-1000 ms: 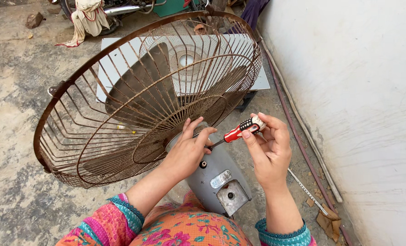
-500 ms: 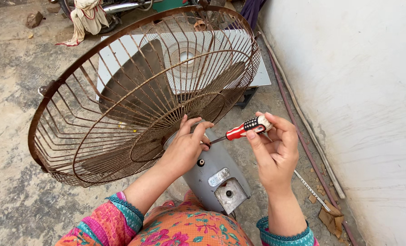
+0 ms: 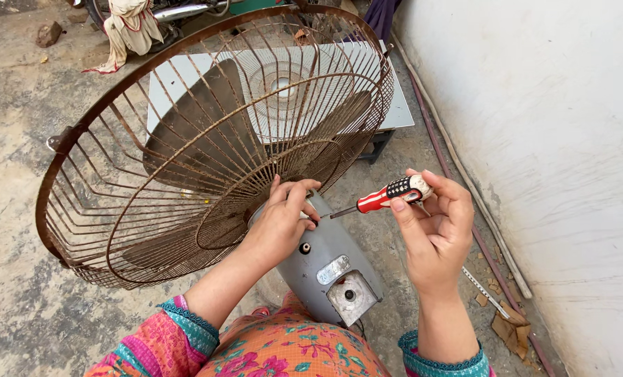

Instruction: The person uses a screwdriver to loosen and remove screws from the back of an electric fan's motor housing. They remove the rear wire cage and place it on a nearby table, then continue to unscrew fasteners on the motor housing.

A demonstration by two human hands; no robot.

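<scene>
1. Left hand (image 3: 283, 220) is curled over the top of the grey fan motor housing (image 3: 329, 269), right behind the rusty fan guard (image 3: 186, 150).
2. Right hand (image 3: 434, 227) has its fingers pinched round a red-handled screwdriver (image 3: 385, 197), tip pointing at the housing by the left fingers.
3. Concrete floor (image 3: 18, 139) underneath.

Fan guard (image 3: 116, 174) rusty wire metal; motor housing (image 3: 329, 258) matt grey painted metal; screwdriver (image 3: 388, 195) glossy red-black plastic handle; floor (image 3: 18, 293) rough concrete.
</scene>
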